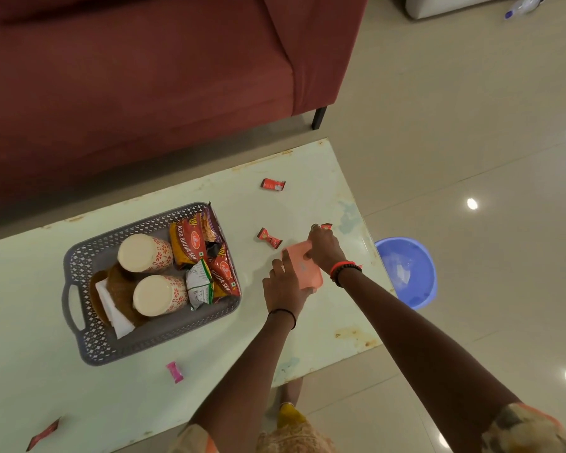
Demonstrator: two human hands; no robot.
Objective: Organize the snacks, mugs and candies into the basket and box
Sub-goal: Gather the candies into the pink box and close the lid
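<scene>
A pale green table stands on a shiny tile floor. A red sofa is at 12 o'clock. The pink box lies on the table at 3 o'clock from the grey basket. Its long side runs from 11 to 5 o'clock. The left hand curls round its near end. The right hand grips its far end. A red candy lies near, at 10 o'clock.
</scene>
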